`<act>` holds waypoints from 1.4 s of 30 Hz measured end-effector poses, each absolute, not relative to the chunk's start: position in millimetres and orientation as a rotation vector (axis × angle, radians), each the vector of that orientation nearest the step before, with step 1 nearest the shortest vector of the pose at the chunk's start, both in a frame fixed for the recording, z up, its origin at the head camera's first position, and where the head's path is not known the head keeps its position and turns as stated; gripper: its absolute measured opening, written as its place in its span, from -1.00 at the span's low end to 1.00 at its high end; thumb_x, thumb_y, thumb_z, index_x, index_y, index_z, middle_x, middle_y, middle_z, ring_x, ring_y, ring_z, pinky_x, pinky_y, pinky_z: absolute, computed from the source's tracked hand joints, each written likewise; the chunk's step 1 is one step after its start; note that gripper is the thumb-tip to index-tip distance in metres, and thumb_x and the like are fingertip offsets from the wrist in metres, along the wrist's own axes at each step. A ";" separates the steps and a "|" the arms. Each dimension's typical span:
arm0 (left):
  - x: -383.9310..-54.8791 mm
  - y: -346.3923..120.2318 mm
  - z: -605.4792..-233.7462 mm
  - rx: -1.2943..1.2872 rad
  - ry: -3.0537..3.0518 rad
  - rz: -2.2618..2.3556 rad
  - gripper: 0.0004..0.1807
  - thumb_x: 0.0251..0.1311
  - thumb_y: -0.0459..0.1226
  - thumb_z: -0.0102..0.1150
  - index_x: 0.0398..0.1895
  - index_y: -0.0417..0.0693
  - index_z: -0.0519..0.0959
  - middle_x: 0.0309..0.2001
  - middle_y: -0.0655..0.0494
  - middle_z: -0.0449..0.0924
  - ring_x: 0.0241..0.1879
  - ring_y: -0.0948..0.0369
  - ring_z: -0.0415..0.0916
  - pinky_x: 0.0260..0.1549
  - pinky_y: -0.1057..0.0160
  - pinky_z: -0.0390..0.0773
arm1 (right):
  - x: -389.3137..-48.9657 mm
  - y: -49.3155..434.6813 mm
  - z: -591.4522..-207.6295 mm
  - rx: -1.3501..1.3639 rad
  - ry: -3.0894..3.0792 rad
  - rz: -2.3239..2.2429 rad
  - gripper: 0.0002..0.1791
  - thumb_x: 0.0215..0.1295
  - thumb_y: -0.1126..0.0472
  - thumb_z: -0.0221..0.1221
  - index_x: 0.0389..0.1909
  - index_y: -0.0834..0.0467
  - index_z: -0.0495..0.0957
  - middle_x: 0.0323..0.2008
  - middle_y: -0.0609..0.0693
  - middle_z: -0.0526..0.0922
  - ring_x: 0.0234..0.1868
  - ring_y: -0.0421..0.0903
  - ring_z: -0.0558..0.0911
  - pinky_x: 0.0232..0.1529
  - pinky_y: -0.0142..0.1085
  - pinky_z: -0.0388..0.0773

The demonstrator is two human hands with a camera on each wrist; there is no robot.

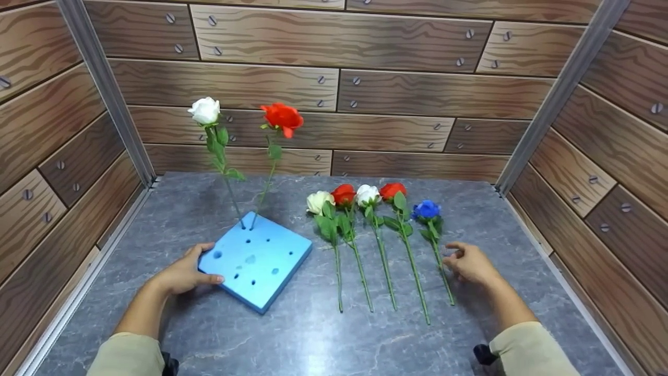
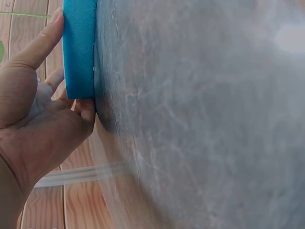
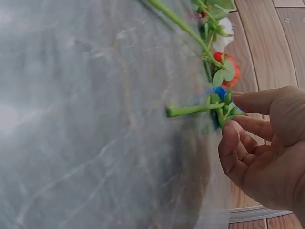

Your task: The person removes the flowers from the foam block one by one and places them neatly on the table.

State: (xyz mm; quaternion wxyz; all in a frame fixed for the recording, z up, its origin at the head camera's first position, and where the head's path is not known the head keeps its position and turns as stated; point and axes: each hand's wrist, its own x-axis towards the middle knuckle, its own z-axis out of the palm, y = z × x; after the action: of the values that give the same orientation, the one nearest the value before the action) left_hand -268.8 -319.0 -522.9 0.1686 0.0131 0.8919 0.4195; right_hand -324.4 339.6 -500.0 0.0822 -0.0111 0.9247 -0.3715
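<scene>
A square blue foam block with several holes lies on the table at the left. A white rose and a red rose stand upright in holes at its far corner. My left hand grips the block's left corner, thumb on top; the left wrist view shows other fingers against the block's side. My right hand is beside the stem of a blue rose lying on the table. In the right wrist view, its thumb and index finger are apart near that stem.
Left of the blue rose lie a cream rose, a red rose, a white rose and another red rose, stems toward me. Wood-patterned panels with metal corner posts enclose the grey marbled table.
</scene>
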 end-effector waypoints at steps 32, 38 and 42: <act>-270.7 -317.9 -522.7 0.057 2.564 1.180 0.24 0.02 0.18 0.45 0.61 -0.01 -0.09 0.60 -0.33 -0.27 0.53 -0.42 -0.19 0.40 -0.43 0.02 | -348.6 166.6 -462.3 -0.261 2.710 -1.634 -0.47 0.31 0.31 0.28 0.30 0.20 0.46 0.18 0.32 0.43 0.23 0.25 0.54 0.24 0.01 0.54; -271.6 -318.9 -524.1 0.054 2.566 1.200 0.23 0.01 0.16 0.47 0.60 -0.04 -0.07 0.60 -0.33 -0.26 0.53 -0.41 -0.18 0.41 -0.42 0.02 | -352.5 130.3 -465.2 -0.304 2.622 -1.777 -0.49 0.29 0.34 0.29 0.27 0.20 0.50 0.18 0.28 0.55 0.21 0.18 0.57 0.26 -0.03 0.53; -272.2 -318.7 -525.3 0.041 2.553 1.229 0.24 0.00 0.14 0.50 0.59 -0.05 -0.07 0.59 -0.33 -0.24 0.54 -0.39 -0.18 0.42 -0.41 0.02 | -355.1 105.2 -467.6 -0.352 2.551 -1.899 -0.55 0.28 0.39 0.27 0.21 0.25 0.53 0.08 0.25 0.64 0.14 0.14 0.61 0.21 -0.16 0.55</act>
State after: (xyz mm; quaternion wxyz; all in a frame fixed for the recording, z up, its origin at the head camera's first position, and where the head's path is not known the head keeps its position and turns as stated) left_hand -272.2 -318.7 -525.3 0.1532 0.0143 0.8903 0.4285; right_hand -355.1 105.2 -467.6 -0.0290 -0.1100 0.7969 -0.5932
